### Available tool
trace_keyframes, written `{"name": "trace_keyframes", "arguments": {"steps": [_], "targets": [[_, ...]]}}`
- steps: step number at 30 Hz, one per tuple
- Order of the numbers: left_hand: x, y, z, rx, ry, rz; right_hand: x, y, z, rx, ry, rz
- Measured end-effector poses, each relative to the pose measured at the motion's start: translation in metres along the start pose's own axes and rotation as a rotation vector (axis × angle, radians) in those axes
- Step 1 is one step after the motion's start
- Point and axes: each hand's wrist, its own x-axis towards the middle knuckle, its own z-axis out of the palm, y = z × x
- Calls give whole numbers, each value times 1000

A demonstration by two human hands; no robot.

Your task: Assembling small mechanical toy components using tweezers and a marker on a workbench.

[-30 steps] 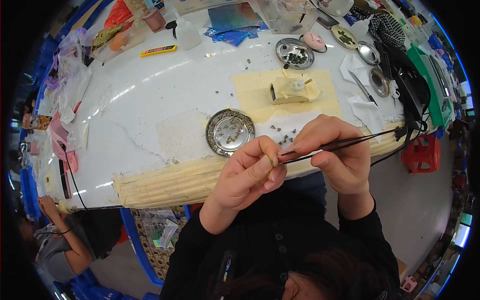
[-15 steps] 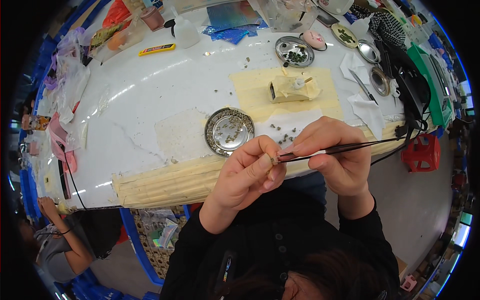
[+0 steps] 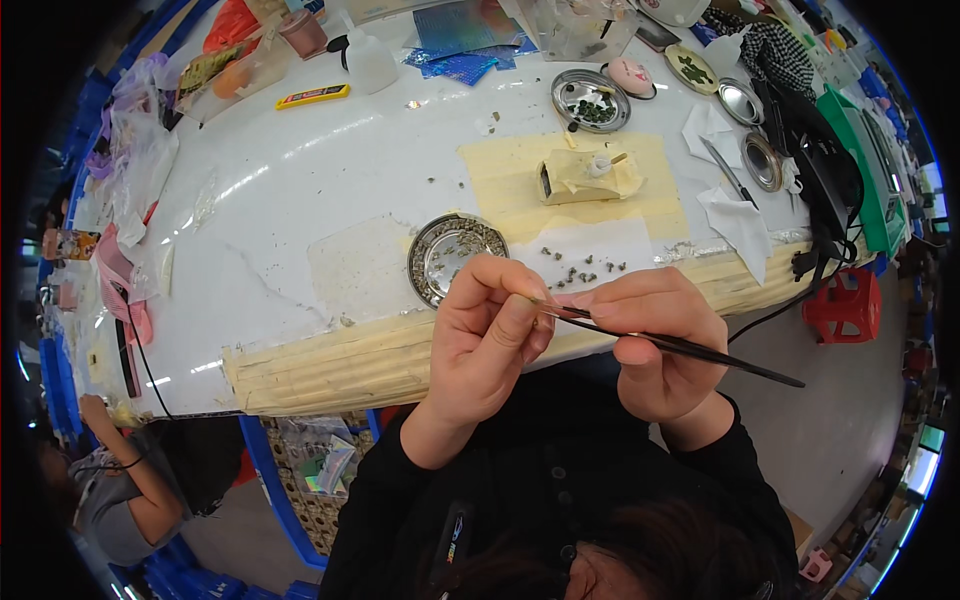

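Observation:
My left hand (image 3: 482, 345) is closed in a pinch, thumb against forefinger, around a tiny piece (image 3: 538, 300) mostly covered by the fingertips. Black tweezers (image 3: 715, 355) lie in my right hand (image 3: 672, 325), their tips meeting that piece and their back end pointing right and down. Just beyond my left hand is a round metal dish (image 3: 413, 270) with many small grey-green bits in it. Several similar bits (image 3: 572, 273) are scattered over a white paper (image 3: 630, 240) beyond my right hand.
A tape-covered block (image 3: 590, 178) stands past the paper. Farther off are a metal plate of dark green pieces (image 3: 590, 100), a yellow box cutter (image 3: 313, 96) and a squeeze bottle (image 3: 372, 65). A knife-like tool (image 3: 730, 172) lies right. Another person's arm (image 3: 150, 480) is at lower left.
The tweezers' back end has swung downward as my right hand lowered and turned. My left hand has shifted slightly up and left, now overlapping the dish's near edge.

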Motion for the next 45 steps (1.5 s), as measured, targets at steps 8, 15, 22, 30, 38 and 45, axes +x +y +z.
{"name": "trace_keyframes", "arguments": {"steps": [8,15,22,30,38,45], "targets": [[0,0,1,-5,1,8,-4,4,4,-9,43,-11],[0,0,1,-21,12,-5,-5,6,7,-5,61,-14],[0,-1,0,-14,18,-9,-6,8,9,-4,74,-18],[-1,0,3,-99,41,-101,-9,11,12,-150,65,-193],[-2,1,1,-225,48,-164,-8,11,16,-223,54,-292],[-1,1,0,-235,24,-177,-10,11,15,-223,62,-303]]}}
